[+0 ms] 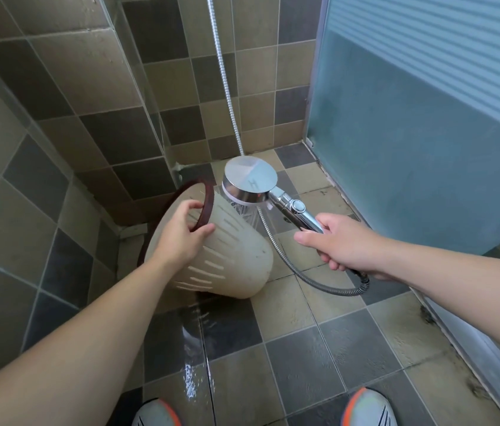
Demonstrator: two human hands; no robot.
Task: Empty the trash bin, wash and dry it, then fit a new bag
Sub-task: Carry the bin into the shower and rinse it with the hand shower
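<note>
Tilting on its side, the trash bin (227,256) is held just above the tiled floor (319,348), its mouth turned away toward the wall corner, so the inside is hidden. Only the dark red rim (208,201) and the cream, slotted outer wall are seen; the bin's far side cannot be made out. The left hand (181,235) is curled over the rim, fingers hooked on the ring and thumb on the outer wall. The shower head (250,181) is gripped by its handle in the right hand (340,244), just to the right of the bin, face down over the bin's wall. Water is sprayed onto the bin, though the streams are faint. The hose (319,281) loops under the right hand; its upper run is cut off at the top edge. A wet streak is seen on the floor below the bin. Two shoes (368,407) are cut off at the bottom edge. A frosted door (426,133) stands at the right.
</note>
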